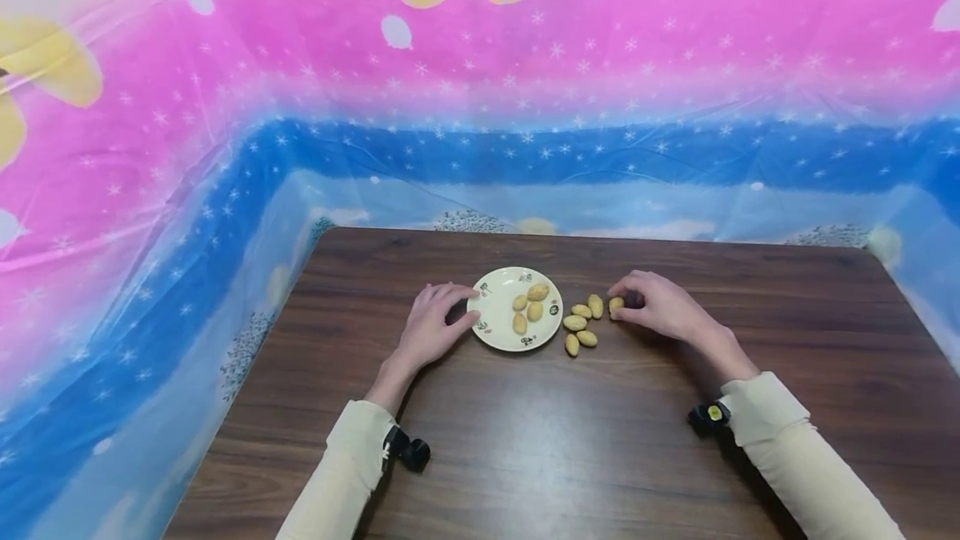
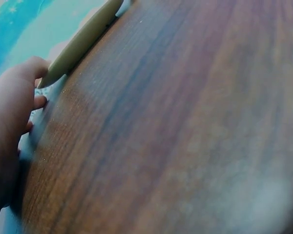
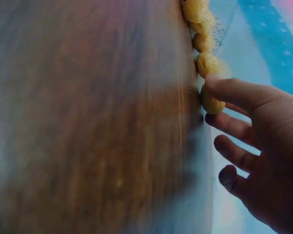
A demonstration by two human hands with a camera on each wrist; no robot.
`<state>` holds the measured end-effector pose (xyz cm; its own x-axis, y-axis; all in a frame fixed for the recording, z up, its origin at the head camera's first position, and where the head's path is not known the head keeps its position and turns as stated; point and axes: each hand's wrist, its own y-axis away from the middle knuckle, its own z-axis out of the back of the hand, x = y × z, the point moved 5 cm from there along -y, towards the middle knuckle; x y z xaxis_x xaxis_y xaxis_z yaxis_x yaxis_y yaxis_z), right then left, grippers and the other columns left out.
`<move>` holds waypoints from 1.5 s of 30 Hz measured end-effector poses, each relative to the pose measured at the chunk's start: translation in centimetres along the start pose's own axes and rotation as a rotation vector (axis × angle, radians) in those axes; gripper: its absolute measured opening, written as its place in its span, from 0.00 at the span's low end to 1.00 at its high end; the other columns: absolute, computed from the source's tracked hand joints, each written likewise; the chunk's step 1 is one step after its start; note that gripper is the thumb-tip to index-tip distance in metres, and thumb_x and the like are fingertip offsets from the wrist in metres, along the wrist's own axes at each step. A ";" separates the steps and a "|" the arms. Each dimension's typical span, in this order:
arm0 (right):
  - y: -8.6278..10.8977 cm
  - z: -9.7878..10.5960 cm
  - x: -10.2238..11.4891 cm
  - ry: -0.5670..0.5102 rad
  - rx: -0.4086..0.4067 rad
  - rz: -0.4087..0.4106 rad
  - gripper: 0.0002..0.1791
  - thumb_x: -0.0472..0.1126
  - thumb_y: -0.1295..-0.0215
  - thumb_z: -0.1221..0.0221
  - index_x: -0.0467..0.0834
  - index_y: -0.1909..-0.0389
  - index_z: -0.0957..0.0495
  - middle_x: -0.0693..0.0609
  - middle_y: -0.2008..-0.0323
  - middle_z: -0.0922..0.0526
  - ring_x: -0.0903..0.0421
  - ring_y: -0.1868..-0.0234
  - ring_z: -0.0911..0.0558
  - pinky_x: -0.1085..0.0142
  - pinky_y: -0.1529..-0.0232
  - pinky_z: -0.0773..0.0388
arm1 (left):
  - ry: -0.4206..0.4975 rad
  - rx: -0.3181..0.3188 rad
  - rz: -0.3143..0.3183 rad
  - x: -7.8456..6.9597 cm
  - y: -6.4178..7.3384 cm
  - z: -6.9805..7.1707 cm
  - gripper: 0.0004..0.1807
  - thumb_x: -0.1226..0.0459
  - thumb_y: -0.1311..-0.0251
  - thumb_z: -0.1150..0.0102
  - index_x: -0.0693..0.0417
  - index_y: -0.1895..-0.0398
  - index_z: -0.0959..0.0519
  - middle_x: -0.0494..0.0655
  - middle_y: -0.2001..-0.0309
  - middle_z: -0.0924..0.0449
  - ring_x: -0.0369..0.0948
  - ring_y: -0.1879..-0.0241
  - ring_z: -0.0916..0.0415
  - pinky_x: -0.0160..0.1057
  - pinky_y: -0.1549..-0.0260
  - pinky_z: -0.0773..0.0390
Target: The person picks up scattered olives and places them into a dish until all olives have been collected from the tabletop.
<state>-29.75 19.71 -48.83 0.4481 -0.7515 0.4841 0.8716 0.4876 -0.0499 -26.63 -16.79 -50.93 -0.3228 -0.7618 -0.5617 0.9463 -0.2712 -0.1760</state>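
Note:
A round cream plate (image 1: pixel 495 332) with small dark prints lies on the table, several small yellow-tan oval pieces (image 1: pixel 535 312) on its right half. My left hand (image 1: pixel 431 327) holds the plate's left rim between thumb and fingers; the left wrist view has the plate (image 2: pixel 83 41) edge-on. Right of the plate, several like oval pieces (image 1: pixel 575 323) lie loosely grouped on the table. At the right end of this group, my right hand (image 1: pixel 663 307) pinches one oval piece (image 3: pixel 213 101) between thumb and fingers, at table level. Whether the pieces are nuts or fruit I cannot tell.
The dark brown wooden table (image 1: pixel 525 440) has rounded far corners. A pink and blue patterned cloth (image 1: pixel 480 90) hangs behind it and along its left side. Each sleeve cuff carries a small black camera (image 1: pixel 411 450).

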 end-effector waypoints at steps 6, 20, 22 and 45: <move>0.0 0.0 0.3 0.001 0.000 -0.011 0.14 0.46 0.36 0.34 0.48 0.50 0.17 0.50 0.53 0.16 0.55 0.61 0.22 0.58 0.59 0.23 | -0.006 0.001 -0.011 0.0 0.1 0.1 0.23 0.42 0.32 0.46 0.37 0.39 0.22 0.40 0.37 0.24 0.49 0.28 0.39 0.54 0.22 0.54; -0.4 0.6 2.8 0.000 -0.049 0.026 0.15 0.46 0.36 0.34 0.49 0.49 0.16 0.53 0.53 0.16 0.56 0.65 0.23 0.62 0.63 0.26 | -0.003 -0.015 0.003 0.6 0.7 0.3 0.23 0.44 0.33 0.45 0.38 0.38 0.23 0.42 0.36 0.24 0.50 0.27 0.40 0.54 0.22 0.55; -0.5 0.7 3.3 -0.002 -0.060 0.040 0.15 0.47 0.36 0.34 0.50 0.49 0.16 0.54 0.53 0.16 0.55 0.63 0.22 0.62 0.61 0.25 | -0.002 -0.016 0.002 0.6 0.6 0.4 0.23 0.44 0.33 0.45 0.38 0.38 0.23 0.42 0.36 0.24 0.50 0.27 0.40 0.54 0.22 0.55; -2.6 -1.6 9.0 -0.038 -0.016 0.139 0.16 0.48 0.35 0.34 0.50 0.48 0.16 0.57 0.55 0.17 0.56 0.58 0.23 0.61 0.60 0.25 | -0.019 -0.005 -0.006 0.0 0.0 -0.1 0.22 0.43 0.32 0.45 0.37 0.40 0.22 0.40 0.37 0.24 0.49 0.28 0.39 0.53 0.22 0.54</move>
<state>-27.68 10.91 -45.73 0.5570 -0.6599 0.5043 0.8051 0.5782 -0.1326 -26.59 -16.72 -50.97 -0.3282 -0.7711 -0.5457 0.9446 -0.2724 -0.1832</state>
